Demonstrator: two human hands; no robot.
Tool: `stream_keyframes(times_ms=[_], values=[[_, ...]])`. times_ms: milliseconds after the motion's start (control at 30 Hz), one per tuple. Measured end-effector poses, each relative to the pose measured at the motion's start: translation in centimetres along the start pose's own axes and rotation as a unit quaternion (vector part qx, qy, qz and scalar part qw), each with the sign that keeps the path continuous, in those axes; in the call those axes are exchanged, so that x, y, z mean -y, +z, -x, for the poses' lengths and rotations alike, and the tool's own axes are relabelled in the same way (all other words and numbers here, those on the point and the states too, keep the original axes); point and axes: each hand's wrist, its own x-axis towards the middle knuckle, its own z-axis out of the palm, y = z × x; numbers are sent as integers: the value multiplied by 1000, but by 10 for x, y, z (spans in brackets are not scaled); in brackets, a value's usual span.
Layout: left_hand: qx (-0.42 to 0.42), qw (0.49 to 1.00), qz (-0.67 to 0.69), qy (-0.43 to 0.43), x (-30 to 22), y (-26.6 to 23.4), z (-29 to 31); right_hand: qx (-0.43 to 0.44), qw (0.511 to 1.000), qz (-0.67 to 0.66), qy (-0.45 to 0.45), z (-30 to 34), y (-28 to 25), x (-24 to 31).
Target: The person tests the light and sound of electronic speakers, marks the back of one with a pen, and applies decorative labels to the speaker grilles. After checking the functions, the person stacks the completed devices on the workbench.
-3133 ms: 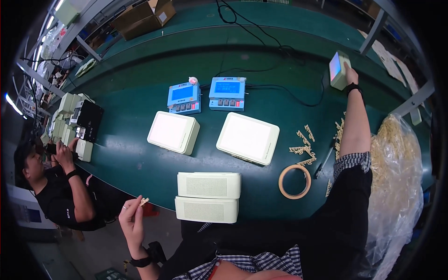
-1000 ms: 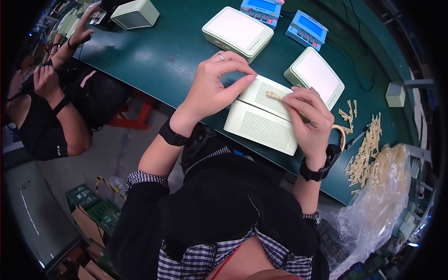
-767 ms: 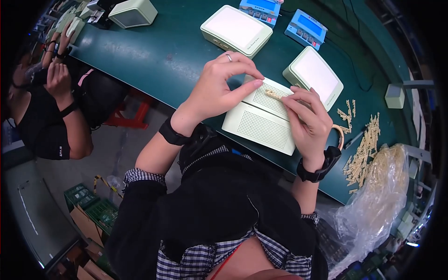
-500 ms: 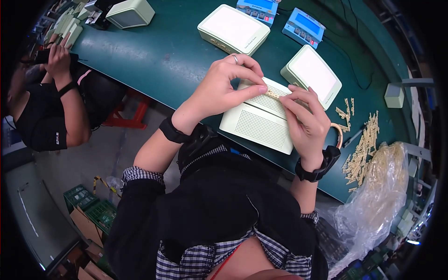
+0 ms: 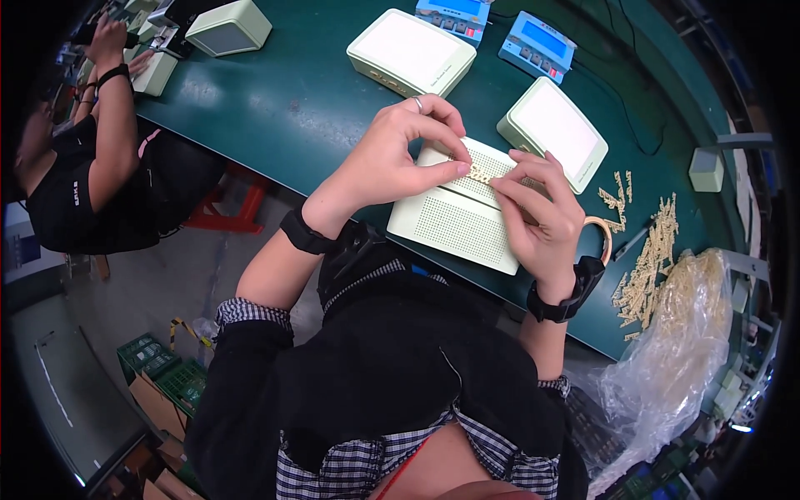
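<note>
A pale green casing (image 5: 454,231) with rows of small holes lies before me, a dark groove running between its two perforated sections. Over the far section is a small gold strip of joined letter shapes (image 5: 481,174). My left hand (image 5: 400,154) pinches the strip's left end between thumb and forefinger. At the right end, the bent fingers of my right hand (image 5: 542,217) close on the strip, their tips partly hiding it. Whether the strip rests flat on the casing cannot be made out.
More gold strips (image 5: 654,271) are heaped at the right, near a dark pen-like tool (image 5: 633,240), a tape roll (image 5: 606,242) and a clear plastic bag (image 5: 679,333). White-fronted boxes (image 5: 412,52) and blue-screened devices (image 5: 537,47) stand beyond. Another person (image 5: 92,175) works at the left.
The right fingertips have shifted slightly off the strip's middle, so more of it shows. My left hand has barely moved. The person at the left has raised an arm and leaned farther forward.
</note>
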Motion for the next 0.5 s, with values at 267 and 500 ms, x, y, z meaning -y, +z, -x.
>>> stream_keyframes(times_ms=[267,500], values=[[-40,994,60,-86,14,9,1,13,998,-45,52,3,1,-4],[-42,958,246,-140,21,12,-5,-64,968,-143,199,3,5,-1]])
